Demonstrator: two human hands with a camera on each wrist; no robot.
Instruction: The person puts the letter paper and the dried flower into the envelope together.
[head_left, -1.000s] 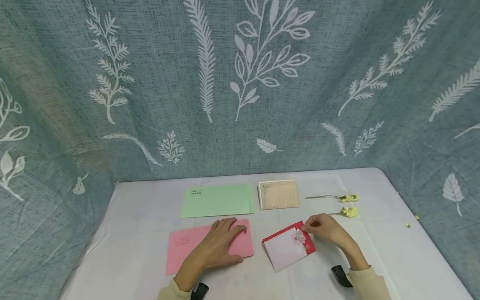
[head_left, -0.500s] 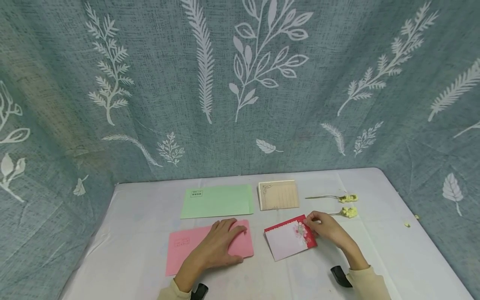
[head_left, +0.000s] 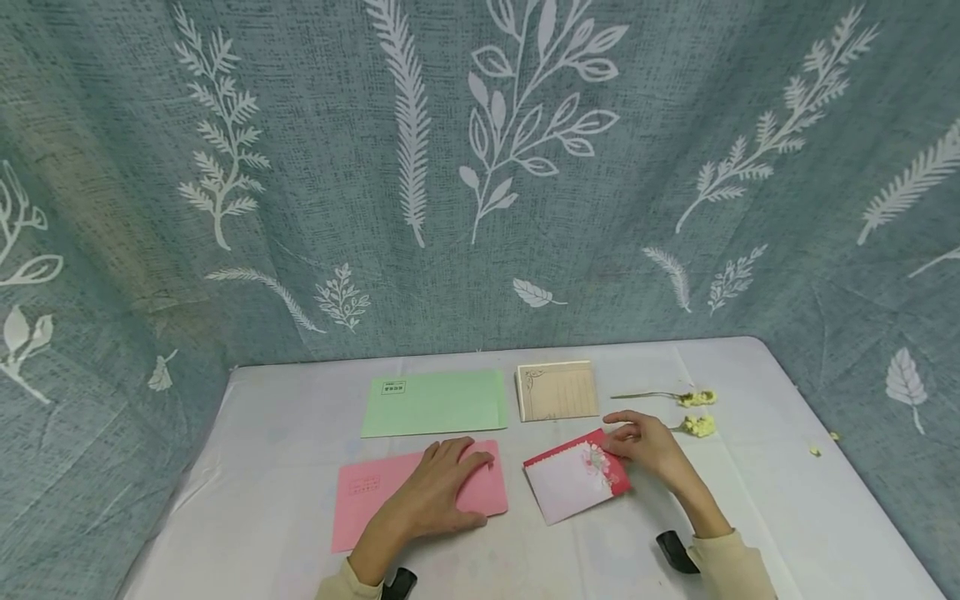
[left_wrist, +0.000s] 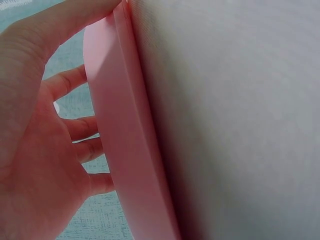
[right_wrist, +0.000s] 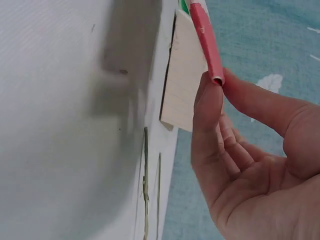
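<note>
While the left hand [head_left: 433, 500] covers part of the pink envelope [head_left: 378, 490] in the head view, the right hand [head_left: 651, 446] hides one corner of a red-bordered card [head_left: 568, 487] and part of a yellow flower's [head_left: 699, 426] stem. The left fingers are spread, resting on the envelope; the right hand pinches the card near the middle of the table [head_left: 247, 467]. Compared with half a second ago, the card has shifted slightly left and a right finger has lifted away from it; the envelope lies where it was.

In the left wrist view, the thumb tip is cut off above and the other fingertips vanish at the envelope's edge.

In the right wrist view, thumb and finger grasp the card, seen edge-on, its far end cut off.
</note>
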